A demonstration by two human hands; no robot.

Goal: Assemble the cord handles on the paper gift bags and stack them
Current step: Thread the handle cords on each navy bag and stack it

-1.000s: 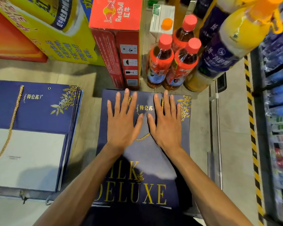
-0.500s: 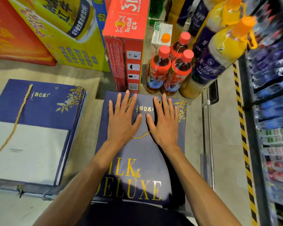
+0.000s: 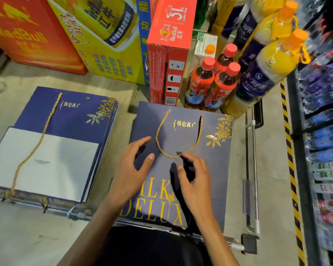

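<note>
The gift bag (image 3: 211,169) lies flat at frame centre, its long axis running bottom to top and its mouth toward the top edge. Its gold cord handle (image 3: 157,131) forms a U loop on the upper face. The left hand (image 3: 131,169) and right hand (image 3: 195,181) are over the bag's middle, fingers loosely curved, gripping nothing. The right index tip is at the loop's lowest point; contact is unclear. The stack of bags (image 3: 69,116) lies at frame left, so the left hand is nearer. A bare floor strip separates bag and stack. The red carton (image 3: 167,73) and bottles (image 3: 210,83) crowd the top edge, and a metal rail (image 3: 255,150) runs just beside the right edge
</note>
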